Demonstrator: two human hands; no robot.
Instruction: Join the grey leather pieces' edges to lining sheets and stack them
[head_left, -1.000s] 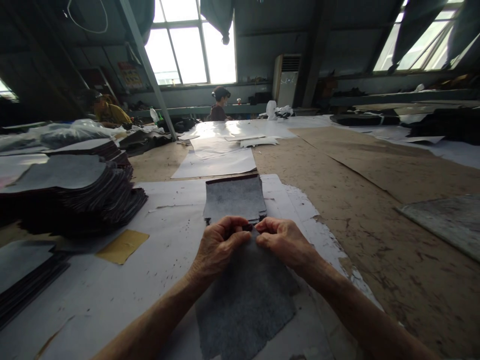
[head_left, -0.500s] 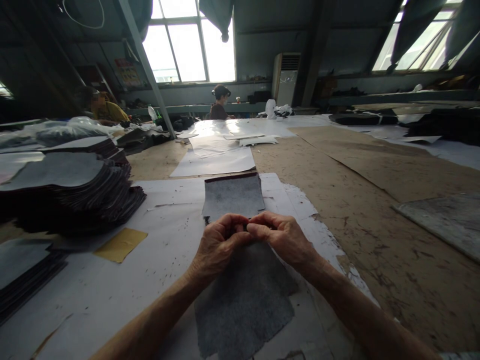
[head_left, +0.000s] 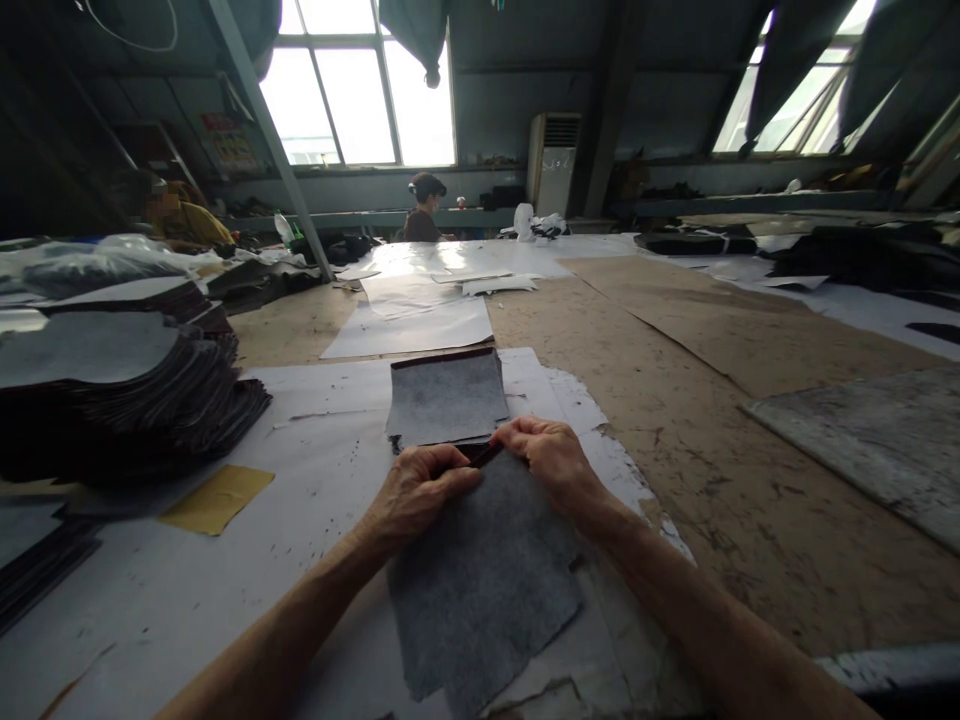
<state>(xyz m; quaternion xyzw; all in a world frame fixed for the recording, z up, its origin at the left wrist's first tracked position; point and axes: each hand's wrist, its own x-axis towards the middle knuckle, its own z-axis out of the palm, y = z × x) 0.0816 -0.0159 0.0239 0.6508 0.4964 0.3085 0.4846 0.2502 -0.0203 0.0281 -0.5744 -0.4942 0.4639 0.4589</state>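
Observation:
In front of me a grey fabric piece with a dark edge lies over white paper. My left hand pinches its far edge at the left, thumb on top. My right hand grips the same edge farther right, fingertips closed on it. Between the hands a dark maroon strip of that edge shows, lifted or folded; I cannot tell which. Just beyond my fingers sits a small stack of grey pieces with a dark maroon far edge.
Tall stacks of grey-topped dark pieces stand at the left, near a yellow paper piece. A grey slab lies on the brown table covering at right. One person is beyond the table, another at far left.
My hands, together at the edge before, are now apart, the left one lower and to the left. The dark strip between them has come into view. The whole view has shifted slightly.

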